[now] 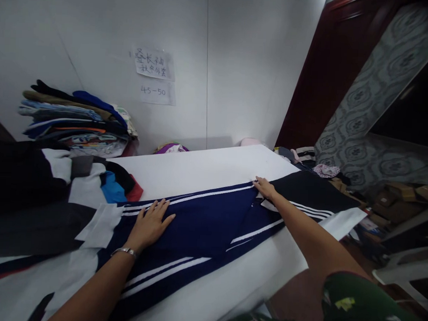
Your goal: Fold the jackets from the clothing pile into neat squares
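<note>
A navy jacket (201,216) with white stripes lies spread across the white tabletop, one part folded over another. My left hand (154,224) rests flat on its left part, fingers spread near the striped upper edge. At the jacket's far right edge, my right hand (264,187) has its fingers closed on the fabric, partly hiding the spot. A pale ribbed band (104,224) shows at the jacket's left end. Beyond my right hand lies a black garment (314,190) with white stripes, partly hidden by my forearm.
Dark and grey garments (26,210) are heaped on the left. A stack of folded clothes (78,120) stands against the white wall behind them. Small clothes (305,156) lie at the back right. Cardboard boxes (398,199) and a white plastic chair (407,265) are off to the right.
</note>
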Motion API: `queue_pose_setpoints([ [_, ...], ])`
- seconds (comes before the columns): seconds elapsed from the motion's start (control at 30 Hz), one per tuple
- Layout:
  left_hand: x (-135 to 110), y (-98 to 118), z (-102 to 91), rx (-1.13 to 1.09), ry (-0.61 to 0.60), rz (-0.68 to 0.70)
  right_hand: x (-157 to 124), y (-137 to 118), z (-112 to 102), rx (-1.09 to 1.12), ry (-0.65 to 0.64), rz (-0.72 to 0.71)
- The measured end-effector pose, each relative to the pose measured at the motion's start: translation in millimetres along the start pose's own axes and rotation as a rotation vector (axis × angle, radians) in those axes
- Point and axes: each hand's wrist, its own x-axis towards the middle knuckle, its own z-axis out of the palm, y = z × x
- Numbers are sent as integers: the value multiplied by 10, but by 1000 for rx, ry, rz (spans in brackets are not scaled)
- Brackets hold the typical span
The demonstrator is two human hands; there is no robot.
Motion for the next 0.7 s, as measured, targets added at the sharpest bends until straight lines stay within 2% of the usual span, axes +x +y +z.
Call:
queue_pose_setpoints([
  [0.17, 6, -15, 35, 10, 39, 10, 237, 246, -176, 41, -23, 106],
  [0.33, 11, -24, 49, 24, 21, 3, 390, 249, -175, 67, -63, 114],
  [0.43, 14, -33, 62, 21, 27, -3, 372, 231, -190, 80, -24, 118],
  [0.57, 17, -47, 75, 35, 1, 8, 263, 270, -158, 81, 58, 209],
  [0.7, 13, -45, 68, 44, -1, 5, 201, 306, -104, 97, 62, 260],
])
